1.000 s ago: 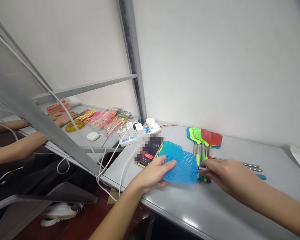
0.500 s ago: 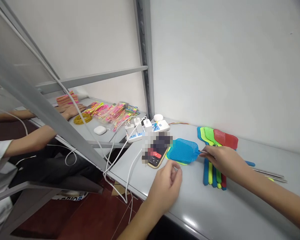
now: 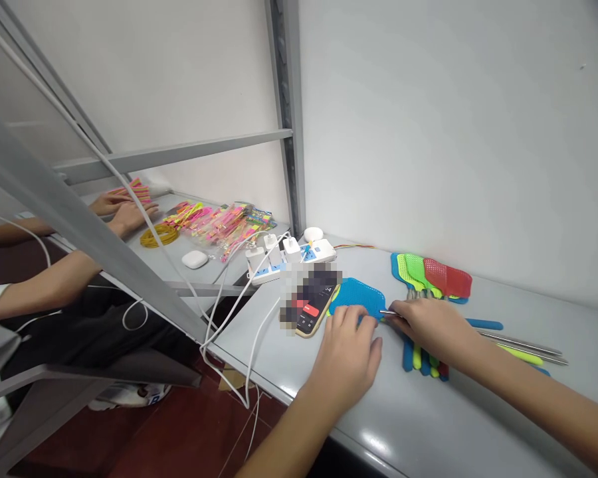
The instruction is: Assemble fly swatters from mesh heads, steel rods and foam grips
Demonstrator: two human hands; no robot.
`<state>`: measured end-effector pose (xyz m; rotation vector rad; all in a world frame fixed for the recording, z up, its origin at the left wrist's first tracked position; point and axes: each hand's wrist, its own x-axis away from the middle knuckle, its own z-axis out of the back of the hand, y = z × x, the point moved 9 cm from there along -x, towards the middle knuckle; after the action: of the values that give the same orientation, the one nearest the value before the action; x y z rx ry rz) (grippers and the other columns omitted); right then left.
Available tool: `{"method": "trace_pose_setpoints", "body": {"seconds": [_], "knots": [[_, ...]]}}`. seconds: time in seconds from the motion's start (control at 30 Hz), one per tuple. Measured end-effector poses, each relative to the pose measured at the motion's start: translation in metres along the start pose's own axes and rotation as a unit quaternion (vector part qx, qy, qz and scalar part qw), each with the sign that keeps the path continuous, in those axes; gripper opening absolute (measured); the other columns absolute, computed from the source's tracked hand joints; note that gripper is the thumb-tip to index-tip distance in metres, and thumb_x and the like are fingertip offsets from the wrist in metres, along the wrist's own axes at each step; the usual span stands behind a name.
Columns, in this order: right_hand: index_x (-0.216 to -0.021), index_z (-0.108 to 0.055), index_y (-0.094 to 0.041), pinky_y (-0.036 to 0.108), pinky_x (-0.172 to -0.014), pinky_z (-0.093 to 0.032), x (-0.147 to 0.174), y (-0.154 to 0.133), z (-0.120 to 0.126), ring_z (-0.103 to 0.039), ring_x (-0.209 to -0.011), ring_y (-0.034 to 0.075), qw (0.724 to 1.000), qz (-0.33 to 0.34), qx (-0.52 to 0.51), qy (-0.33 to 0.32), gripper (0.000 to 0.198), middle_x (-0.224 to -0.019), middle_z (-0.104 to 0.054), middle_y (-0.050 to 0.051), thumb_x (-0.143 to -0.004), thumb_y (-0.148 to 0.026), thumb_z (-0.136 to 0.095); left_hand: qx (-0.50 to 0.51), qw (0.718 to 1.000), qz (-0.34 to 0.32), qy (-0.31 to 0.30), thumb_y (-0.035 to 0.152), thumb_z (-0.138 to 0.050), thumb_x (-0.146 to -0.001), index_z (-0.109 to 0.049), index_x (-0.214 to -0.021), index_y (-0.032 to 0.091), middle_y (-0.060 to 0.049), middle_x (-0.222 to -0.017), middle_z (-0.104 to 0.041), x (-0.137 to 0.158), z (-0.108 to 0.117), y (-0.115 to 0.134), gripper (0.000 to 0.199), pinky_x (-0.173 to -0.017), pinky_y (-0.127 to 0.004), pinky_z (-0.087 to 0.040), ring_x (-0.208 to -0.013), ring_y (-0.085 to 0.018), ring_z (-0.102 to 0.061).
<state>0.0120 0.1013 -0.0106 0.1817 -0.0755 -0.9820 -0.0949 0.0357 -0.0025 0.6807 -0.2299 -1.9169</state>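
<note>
A blue fly swatter head (image 3: 357, 293) lies on the grey tabletop over a yellow-green one, whose edge just shows. My right hand (image 3: 423, 320) pinches the thin metal rod at the neck of the blue swatter. The fingers of my left hand (image 3: 347, 335) rest on the near edge of the blue mesh, with the thumb apart. Under and behind my right hand is a fanned pile of fly swatters with a red head (image 3: 451, 279), a green one and others. Their coloured handles (image 3: 416, 357) stick out toward me, partly covered.
A phone (image 3: 309, 315), partly pixelated, lies left of the swatter. Behind it stands a white power strip (image 3: 289, 260) with chargers and trailing cables. Metal rods (image 3: 528, 345) and handles lie right. Beyond the grey frame post (image 3: 80, 219), another person's hands (image 3: 129, 216) work near yellow rubber bands (image 3: 159, 235).
My left hand has moved up and forward onto the blue swatter head, its fingers straightening from a curl. The right hand has shifted slightly left with the rod.
</note>
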Motion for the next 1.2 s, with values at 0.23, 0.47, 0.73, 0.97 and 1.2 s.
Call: {"method": "trace_pose_setpoints", "body": {"seconds": [0.23,0.47,0.73,0.97,1.2], "knots": [[-0.08,-0.061,-0.02,0.026,-0.048,-0.022,-0.003,0.002,0.001,-0.064,-0.06,0.021,1.0,-0.003,-0.003,-0.001,0.03,-0.068,-0.067,0.005,-0.096,-0.036,-0.042,-0.023,1.0,0.009,-0.018,0.023,-0.046,-0.091,-0.051,-0.115,0.021,-0.009,-0.123,-0.05,0.005,-0.006,-0.002,0.024,-0.092,-0.047,-0.041,-0.111,-0.028,-0.045],[-0.081,-0.062,-0.021,0.025,-0.049,-0.029,-0.005,0.005,0.0,-0.065,-0.066,0.023,0.999,-0.008,-0.039,-0.022,0.029,-0.07,-0.068,0.005,-0.09,-0.047,-0.051,-0.028,1.0,0.004,-0.002,0.022,-0.047,-0.09,-0.049,-0.118,0.021,-0.01,-0.128,-0.048,0.004,-0.006,-0.002,0.028,-0.097,-0.048,-0.039,-0.116,-0.028,-0.044],[-0.081,-0.063,-0.021,0.025,-0.052,-0.035,-0.011,0.0,-0.001,-0.067,-0.069,0.023,0.998,-0.01,-0.044,-0.038,0.024,-0.073,-0.069,0.005,-0.088,-0.041,-0.053,-0.044,0.999,0.008,0.011,0.022,-0.047,-0.09,-0.05,-0.117,0.022,-0.01,-0.128,-0.048,0.005,-0.003,-0.003,0.028,-0.101,-0.05,-0.035,-0.117,-0.029,-0.044],[-0.087,-0.064,-0.019,0.026,-0.053,-0.037,-0.007,0.0,0.006,-0.068,-0.072,0.024,0.999,-0.012,-0.043,-0.028,0.024,-0.074,-0.069,0.007,-0.088,-0.041,-0.055,-0.039,0.999,0.012,0.016,0.022,-0.047,-0.09,-0.051,-0.115,0.021,-0.01,-0.128,-0.048,0.005,-0.003,-0.004,0.025,-0.1,-0.05,-0.035,-0.118,-0.028,-0.043],[-0.084,-0.06,-0.02,0.024,-0.048,-0.032,0.017,0.012,0.038,-0.067,-0.067,0.022,0.999,-0.03,-0.028,-0.011,0.021,-0.073,-0.068,0.005,-0.091,-0.038,-0.054,0.005,0.999,-0.005,0.036,0.03,-0.045,-0.094,-0.049,-0.118,0.022,-0.009,-0.126,-0.052,0.001,0.008,0.009,0.026,-0.096,-0.046,-0.036,-0.115,-0.027,-0.044]]}}
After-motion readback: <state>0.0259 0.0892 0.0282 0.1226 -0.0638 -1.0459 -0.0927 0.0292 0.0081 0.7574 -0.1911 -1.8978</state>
